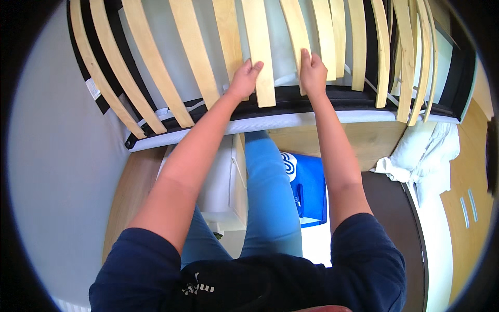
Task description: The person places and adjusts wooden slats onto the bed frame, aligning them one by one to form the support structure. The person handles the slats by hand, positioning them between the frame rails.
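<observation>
A row of pale wooden bed slats (189, 44) spans a bed frame with black side strips in front of me. My left hand (245, 80) is closed around the lower part of one slat (227, 36), its thumb pointing toward the neighbouring slat (258, 41). Farther right, my right hand (313, 74) grips another slat (294, 28) near its lower end, thumb along the front. The fingers of both hands are partly hidden behind the wood. Between the hands, the middle slat hangs over the black strip (280, 98), its lower end showing.
A light fabric edge (270, 122) runs along the frame's near side. Below stand a white drawer box (217, 182) and a blue bag (312, 187), beside my legs. White bedding (429, 156) lies at the right, near a dark brown panel (392, 223). A pale wall (52, 156) borders the left.
</observation>
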Available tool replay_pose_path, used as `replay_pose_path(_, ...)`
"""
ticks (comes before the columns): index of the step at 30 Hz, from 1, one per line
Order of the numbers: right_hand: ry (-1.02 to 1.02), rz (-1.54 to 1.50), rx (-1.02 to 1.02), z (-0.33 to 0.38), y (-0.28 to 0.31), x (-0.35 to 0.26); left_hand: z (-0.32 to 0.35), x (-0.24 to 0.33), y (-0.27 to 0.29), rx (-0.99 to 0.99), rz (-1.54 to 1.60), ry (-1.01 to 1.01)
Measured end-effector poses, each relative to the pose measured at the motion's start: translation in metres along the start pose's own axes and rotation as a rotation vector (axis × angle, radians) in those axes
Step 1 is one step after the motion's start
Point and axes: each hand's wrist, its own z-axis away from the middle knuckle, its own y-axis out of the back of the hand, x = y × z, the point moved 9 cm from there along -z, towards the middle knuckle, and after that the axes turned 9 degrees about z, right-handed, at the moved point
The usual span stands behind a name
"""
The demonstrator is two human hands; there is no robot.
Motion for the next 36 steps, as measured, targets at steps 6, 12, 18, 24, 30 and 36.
replay_pose_path(6, 0.031, 0.024, 0.029, 0.022, 0.019, -0.021, 0.008, 0.027, -0.011, -0.092, 0.027, 0.010)
replay_pose_path(12, 0.049, 0.054, 0.030, 0.026, 0.030, -0.022, 0.020, 0.062, -0.010, -0.031, 0.161, 0.017)
replay_pose_path(18, 0.050, 0.095, 0.038, 0.030, 0.032, -0.024, 0.028, 0.071, -0.014, -0.029, 0.152, 0.042)
replay_pose_path(24, 0.003, 0.010, 0.011, 0.038, 0.011, -0.013, 0.034, 0.014, -0.008, 0.014, 0.005, 0.056)
replay_pose_path(30, 0.040, 0.011, 0.027, 0.046, -0.010, 0.004, 0.046, 0.007, -0.018, -0.065, 0.048, 0.206)
replay_pose_path(36, 0.057, 0.024, 0.029, 0.048, -0.023, 0.015, 0.036, 0.018, 0.001, 0.033, 0.148, 0.172)
